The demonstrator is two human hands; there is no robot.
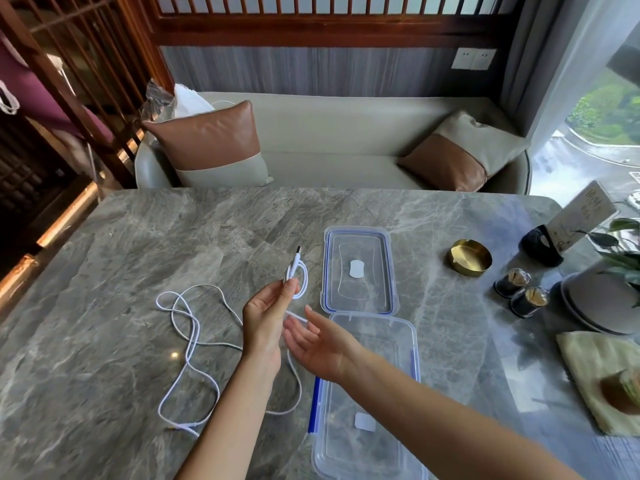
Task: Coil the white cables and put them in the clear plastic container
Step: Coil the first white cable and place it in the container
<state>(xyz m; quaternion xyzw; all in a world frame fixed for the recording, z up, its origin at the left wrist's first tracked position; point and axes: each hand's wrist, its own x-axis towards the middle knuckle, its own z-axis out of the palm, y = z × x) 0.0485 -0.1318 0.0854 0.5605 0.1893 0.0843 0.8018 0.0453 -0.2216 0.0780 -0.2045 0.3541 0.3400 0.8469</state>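
- Currently the left hand (268, 315) is raised above the marble table (138, 244), its fingers pinched around a small loop of the white USB cable (188, 344) near the plug end.
- That plug (297, 259) sticks up past the fingers, white-bodied with a dark metal tip.
- Below the left hand the cable crosses the right hand (317, 344), which is palm-up with fingers spread wide and loose; the strand lies over the fingertips.
- From there the thin, round cable trails down to the tabletop and sprawls in several loose, overlapping curves to the left of the arms, its far end lying close to the left forearm.
- Just right of the hands sits the clear plastic container (374, 403), with a blue clip on its left side and a white sticker on its base.
- Its lid (358, 270), clear with a blue seal, lies flat just beyond it and bears a white sticker too; no writing is legible on either one.
- A card in a stand (575, 220) at the far right carries print too small to read.
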